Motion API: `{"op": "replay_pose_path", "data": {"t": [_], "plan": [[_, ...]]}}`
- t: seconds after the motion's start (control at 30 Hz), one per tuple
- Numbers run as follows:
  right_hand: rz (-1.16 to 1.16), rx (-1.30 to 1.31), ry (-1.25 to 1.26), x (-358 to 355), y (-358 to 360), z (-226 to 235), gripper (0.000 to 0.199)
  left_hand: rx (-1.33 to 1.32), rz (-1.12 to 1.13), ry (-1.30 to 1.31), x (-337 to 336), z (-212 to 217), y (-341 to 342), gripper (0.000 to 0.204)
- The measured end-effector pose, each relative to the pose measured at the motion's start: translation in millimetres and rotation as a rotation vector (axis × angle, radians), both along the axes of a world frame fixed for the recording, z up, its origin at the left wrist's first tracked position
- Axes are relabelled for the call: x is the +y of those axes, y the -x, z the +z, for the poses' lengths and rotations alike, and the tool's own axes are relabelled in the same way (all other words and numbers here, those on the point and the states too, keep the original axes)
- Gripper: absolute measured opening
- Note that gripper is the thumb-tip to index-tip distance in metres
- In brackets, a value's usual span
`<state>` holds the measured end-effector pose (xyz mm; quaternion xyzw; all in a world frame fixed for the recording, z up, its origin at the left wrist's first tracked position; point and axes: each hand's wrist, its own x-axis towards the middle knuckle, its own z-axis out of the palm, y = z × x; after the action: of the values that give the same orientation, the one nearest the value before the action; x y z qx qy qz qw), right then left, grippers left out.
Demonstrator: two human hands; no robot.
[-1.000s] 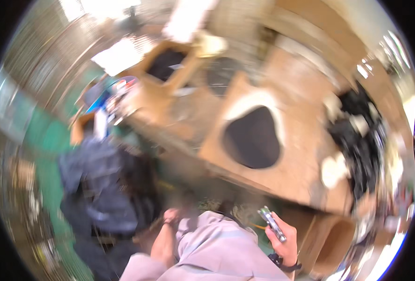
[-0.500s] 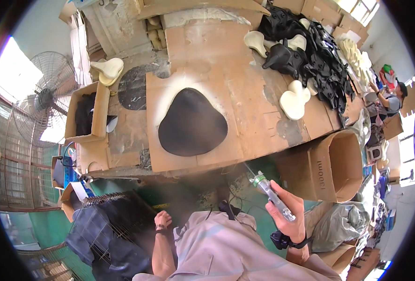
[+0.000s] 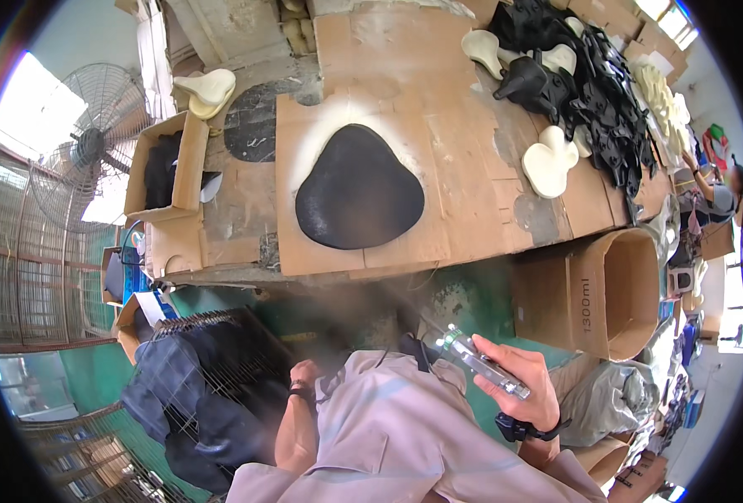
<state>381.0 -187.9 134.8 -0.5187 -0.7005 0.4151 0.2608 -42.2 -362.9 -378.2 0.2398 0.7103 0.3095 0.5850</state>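
Observation:
My right hand (image 3: 518, 381) is closed around a silver spray gun (image 3: 482, 362) with a green ring near its front, held below the table's near edge. Its tip points toward the upper left. Fingers curled and with nothing visible in them, my left hand (image 3: 306, 374) hangs by my body, beside a wire rack. On the cardboard-covered table lies a black, rounded-triangular cover piece (image 3: 360, 186), narrow end away from me. Whitish overspray (image 3: 325, 138) surrounds its far edges, and pale specks show on its lower left.
Black saddle covers (image 3: 602, 92) pile up at the far right, near cream saddle foams (image 3: 549, 161). An open carton (image 3: 556, 293) stands below the table at right. At left are a small box (image 3: 188, 168), a fan (image 3: 90, 147) and a rack (image 3: 250, 335) draped with black sheets (image 3: 178, 402).
The table and black piece sit higher and slightly right in view. My right hand with the spray gun is farther from the table edge. My left hand has shifted slightly right in view.

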Motion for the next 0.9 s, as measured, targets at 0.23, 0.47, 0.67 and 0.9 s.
{"op": "replay_pose_path", "data": {"t": [0.23,0.47,0.67,0.9], "plan": [[-0.169,0.011,0.074,-16.6,-32.1,-8.1,0.057,0.395,-0.421,-0.088,2.3,10.8,20.0,0.023],[-0.439,-0.017,0.039,-29.2,-47.6,-17.6,0.048,-0.205,0.433,0.266,69.7,71.4,-21.3,0.005],[-0.420,0.056,-0.100,-5.8,-31.2,-20.9,0.050,-0.147,0.342,0.291,79.9,51.6,-9.0,0.020],[-0.316,0.045,-0.180,24.9,-4.4,-14.8,0.050,-0.323,0.420,0.268,54.1,48.0,-5.6,0.003]]}}
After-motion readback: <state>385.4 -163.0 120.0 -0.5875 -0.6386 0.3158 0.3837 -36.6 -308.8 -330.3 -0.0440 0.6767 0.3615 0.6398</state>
